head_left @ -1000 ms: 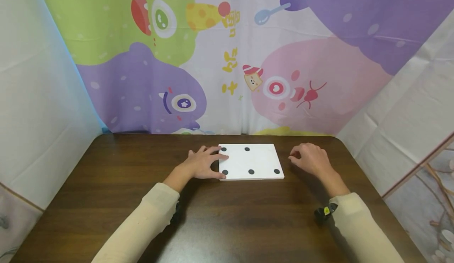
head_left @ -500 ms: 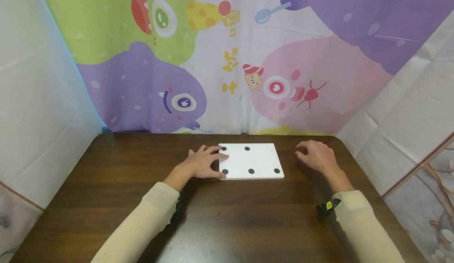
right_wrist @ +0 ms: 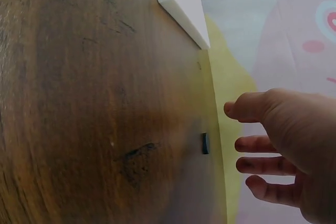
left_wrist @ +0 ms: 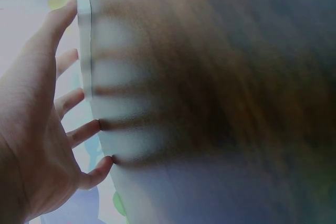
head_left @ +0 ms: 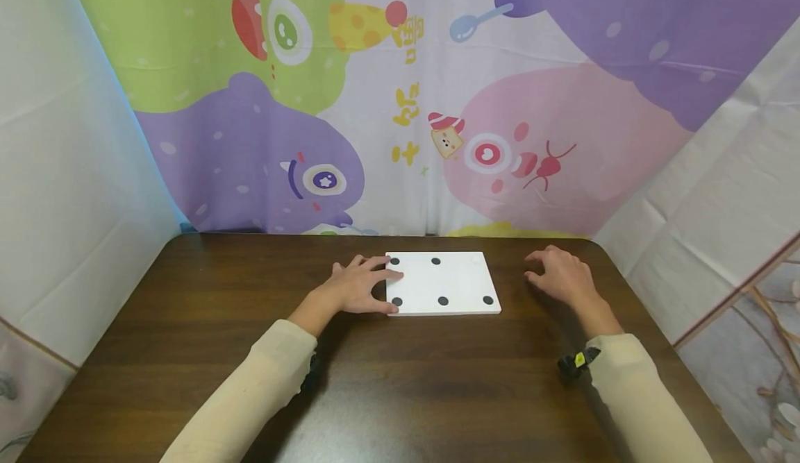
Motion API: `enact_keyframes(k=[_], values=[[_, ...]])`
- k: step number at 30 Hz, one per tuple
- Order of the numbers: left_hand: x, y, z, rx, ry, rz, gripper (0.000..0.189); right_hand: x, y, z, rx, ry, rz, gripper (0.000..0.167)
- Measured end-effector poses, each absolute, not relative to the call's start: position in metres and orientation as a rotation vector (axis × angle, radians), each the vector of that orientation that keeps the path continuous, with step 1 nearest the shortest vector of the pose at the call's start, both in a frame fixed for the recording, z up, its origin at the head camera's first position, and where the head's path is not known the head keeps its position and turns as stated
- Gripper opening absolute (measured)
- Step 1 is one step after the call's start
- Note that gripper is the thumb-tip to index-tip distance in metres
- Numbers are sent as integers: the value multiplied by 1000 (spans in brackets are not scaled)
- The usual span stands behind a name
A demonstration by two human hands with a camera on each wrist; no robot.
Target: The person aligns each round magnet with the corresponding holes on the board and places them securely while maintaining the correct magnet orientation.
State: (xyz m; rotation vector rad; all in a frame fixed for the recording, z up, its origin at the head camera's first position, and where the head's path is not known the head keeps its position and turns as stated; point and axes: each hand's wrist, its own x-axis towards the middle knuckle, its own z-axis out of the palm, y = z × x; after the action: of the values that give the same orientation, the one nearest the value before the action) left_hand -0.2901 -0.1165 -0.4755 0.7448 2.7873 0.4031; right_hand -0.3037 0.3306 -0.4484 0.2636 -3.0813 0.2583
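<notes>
A flat white board with several black round spots lies on the dark wooden table. Its far right corner carries a faint pale round mark instead of a black one. My left hand rests at the board's left side, fingers spread, with the thumb at the near left corner and fingertips over the edge. To the right of the board is my right hand, its thumb and fingers parted and holding nothing. In the right wrist view a small black disc sits on the table by those fingertips; the head view hides it.
The brown table ends just behind the board at a cartoon-printed curtain. White cloth panels stand at both sides. A black strap device is on my right wrist.
My right hand has shifted right, away from the board, and its thumb and fingers have spread apart. The left hand and the board stay in place.
</notes>
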Motion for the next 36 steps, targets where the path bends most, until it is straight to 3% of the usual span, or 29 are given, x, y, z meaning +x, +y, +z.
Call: enact_keyframes(k=[36], values=[[-291, -116, -477, 734, 2790, 408, 83, -310, 337, -461, 260, -3189, 219, 28]])
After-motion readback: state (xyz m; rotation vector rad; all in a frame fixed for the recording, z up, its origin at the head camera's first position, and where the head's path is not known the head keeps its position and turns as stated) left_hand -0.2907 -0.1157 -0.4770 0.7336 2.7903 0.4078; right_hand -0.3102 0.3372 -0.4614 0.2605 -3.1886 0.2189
